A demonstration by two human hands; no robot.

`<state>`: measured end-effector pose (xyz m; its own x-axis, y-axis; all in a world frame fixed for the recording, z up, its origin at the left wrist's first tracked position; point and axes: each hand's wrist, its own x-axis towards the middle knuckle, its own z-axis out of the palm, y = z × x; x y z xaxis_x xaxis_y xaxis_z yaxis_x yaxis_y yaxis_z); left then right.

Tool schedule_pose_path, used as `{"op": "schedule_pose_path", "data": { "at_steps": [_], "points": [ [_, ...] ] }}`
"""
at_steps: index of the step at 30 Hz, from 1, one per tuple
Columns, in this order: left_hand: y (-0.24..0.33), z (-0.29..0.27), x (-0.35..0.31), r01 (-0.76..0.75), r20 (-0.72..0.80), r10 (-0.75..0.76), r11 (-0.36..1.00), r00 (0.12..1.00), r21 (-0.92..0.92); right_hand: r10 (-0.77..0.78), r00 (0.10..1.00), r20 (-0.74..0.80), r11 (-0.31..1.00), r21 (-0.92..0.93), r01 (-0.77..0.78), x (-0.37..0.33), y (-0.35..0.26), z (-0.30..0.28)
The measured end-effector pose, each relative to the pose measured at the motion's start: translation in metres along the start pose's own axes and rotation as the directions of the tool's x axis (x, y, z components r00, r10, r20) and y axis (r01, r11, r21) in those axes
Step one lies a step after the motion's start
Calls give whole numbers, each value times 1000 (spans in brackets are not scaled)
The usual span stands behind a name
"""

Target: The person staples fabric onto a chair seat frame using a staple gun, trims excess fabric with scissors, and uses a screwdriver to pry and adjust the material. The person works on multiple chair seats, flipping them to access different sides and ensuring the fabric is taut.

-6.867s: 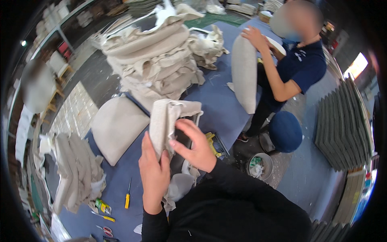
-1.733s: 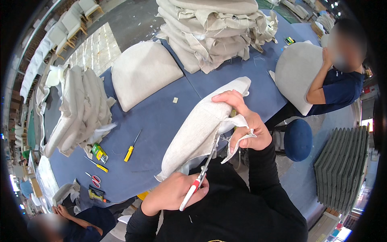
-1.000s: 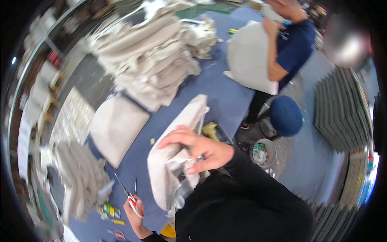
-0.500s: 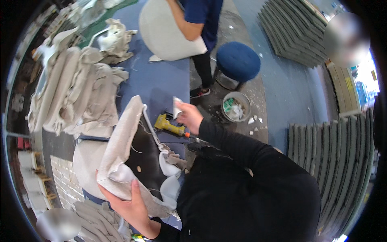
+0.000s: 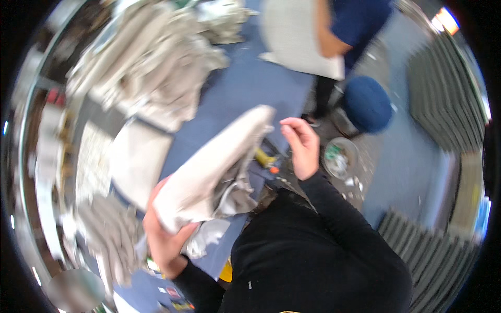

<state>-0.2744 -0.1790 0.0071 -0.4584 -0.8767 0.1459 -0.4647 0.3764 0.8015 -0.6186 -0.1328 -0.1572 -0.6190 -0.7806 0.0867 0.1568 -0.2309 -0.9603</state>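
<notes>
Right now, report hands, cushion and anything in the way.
Left hand gripping beige cushion; right hand apart from it, seemingly empty; yellow tool lying right of cushion, possibly in the way.

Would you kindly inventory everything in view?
Curved fabric cushion: one, beige, centre
Flat worktable: one, blue, centre
Loose fabric piles: two, beige, upper and lower left
Rounded fabric panels: two, beige, left and top
Handheld tool: one, yellow, right of cushion
Round stool: one, blue, upper right
Scrap bucket: one, grey, beside stool
Ribbed panel stacks: two, grey, right
Co-worker: one, blue shirt, top
Others: blurred, not counted
Left hand: one, black sleeve, gripping cushion
Right hand: one, black sleeve, beside cushion
</notes>
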Motion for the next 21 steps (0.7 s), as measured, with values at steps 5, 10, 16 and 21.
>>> {"op": "schedule_pose_path", "data": {
  "at_steps": [5,10,16,21],
  "points": [
    [2,-17,4,-28,-37,35,981,999,195,-371,604,705,861,18,508,9,-124,114],
    [0,-5,-26,-182,-322,190,982,928,54,-225,536,814,899,-40,437,-19,-125,159],
    [-10,-18,-22,-235,-422,219,972,880,15,-173,418,892,896,-34,443,-31,-126,182],
    [-27,-21,-21,-303,-462,337,941,820,148,-81,356,931,930,-58,363,-31,-138,201]
  ]
}}
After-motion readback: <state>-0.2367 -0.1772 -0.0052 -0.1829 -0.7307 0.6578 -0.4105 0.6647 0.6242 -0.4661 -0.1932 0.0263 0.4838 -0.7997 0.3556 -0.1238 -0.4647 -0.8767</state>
